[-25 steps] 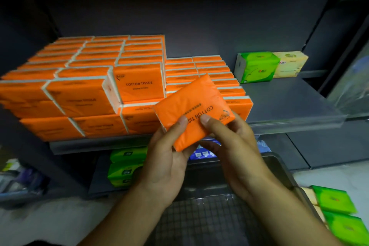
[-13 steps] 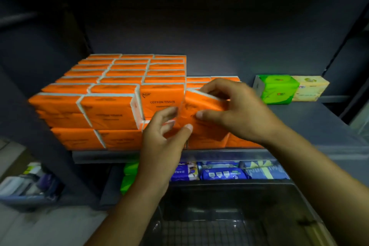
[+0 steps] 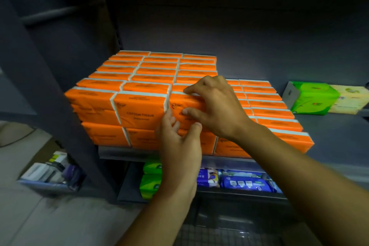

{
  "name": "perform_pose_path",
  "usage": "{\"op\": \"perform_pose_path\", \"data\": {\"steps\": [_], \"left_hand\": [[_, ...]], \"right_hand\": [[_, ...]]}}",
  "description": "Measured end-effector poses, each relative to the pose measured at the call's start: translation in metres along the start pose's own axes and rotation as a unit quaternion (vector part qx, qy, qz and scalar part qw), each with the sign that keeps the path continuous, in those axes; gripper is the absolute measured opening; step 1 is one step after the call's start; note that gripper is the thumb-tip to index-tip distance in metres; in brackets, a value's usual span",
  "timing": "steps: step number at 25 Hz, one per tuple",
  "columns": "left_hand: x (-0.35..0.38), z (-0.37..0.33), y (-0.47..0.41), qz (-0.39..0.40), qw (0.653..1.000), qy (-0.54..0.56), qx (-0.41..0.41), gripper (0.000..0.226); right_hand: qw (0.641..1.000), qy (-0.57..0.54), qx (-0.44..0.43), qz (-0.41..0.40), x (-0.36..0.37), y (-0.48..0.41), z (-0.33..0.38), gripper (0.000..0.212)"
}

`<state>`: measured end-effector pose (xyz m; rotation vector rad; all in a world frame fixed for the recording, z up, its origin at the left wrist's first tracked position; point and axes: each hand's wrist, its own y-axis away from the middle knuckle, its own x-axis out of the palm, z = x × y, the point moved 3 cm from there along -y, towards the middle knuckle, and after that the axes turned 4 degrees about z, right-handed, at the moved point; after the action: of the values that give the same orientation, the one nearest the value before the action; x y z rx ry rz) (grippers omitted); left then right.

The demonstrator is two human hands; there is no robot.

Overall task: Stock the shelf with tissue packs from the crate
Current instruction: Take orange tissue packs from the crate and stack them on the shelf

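Found one orange tissue pack [image 3: 183, 103] upright on its long edge at the front of the upper layer, touching the pack to its left. Found the other orange packs [image 3: 139, 70] in neat rows, two layers high, on the dark grey shelf [image 3: 335, 140]. Glimpsed the mesh-bottomed crate [image 3: 229, 233] below.

I see a shop here: a dark shelf [image 3: 329, 136] stacked with identical orange packs [image 3: 139, 110], green packs [image 3: 311, 98] beside, blue packs [image 3: 247, 183] below.
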<state>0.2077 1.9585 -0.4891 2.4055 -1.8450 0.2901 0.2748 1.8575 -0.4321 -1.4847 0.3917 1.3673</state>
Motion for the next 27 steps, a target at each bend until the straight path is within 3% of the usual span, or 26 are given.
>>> {"op": "perform_pose_path", "data": {"steps": [5, 11, 15, 18, 21, 27], "left_hand": [[-0.003, 0.0, -0.005, -0.014, 1.0, -0.012, -0.009, 0.055], [-0.004, 0.001, -0.001, -0.008, 0.999, -0.029, -0.029, 0.054], [-0.004, 0.001, 0.003, -0.002, 0.999, -0.034, -0.032, 0.055], [-0.004, 0.003, 0.007, 0.006, 0.999, -0.04, -0.022, 0.054], [-0.002, 0.003, 0.01, 0.013, 0.999, -0.04, -0.024, 0.054], [0.004, 0.005, 0.022, 0.03, 0.998, -0.047, 0.001, 0.048]], "right_hand": [[0.998, 0.037, -0.02, -0.044, 0.005, 0.0, -0.001, 0.048], [0.998, 0.045, -0.017, -0.035, 0.002, 0.008, -0.01, 0.055], [0.982, -0.082, 0.127, -0.108, -0.011, 0.045, -0.027, 0.049], [0.952, -0.193, 0.219, -0.096, 0.002, 0.061, -0.03, 0.033], [0.941, -0.227, 0.226, -0.107, 0.01, 0.062, -0.025, 0.028], [0.93, -0.229, 0.255, -0.136, -0.007, 0.086, -0.027, 0.038]]}}
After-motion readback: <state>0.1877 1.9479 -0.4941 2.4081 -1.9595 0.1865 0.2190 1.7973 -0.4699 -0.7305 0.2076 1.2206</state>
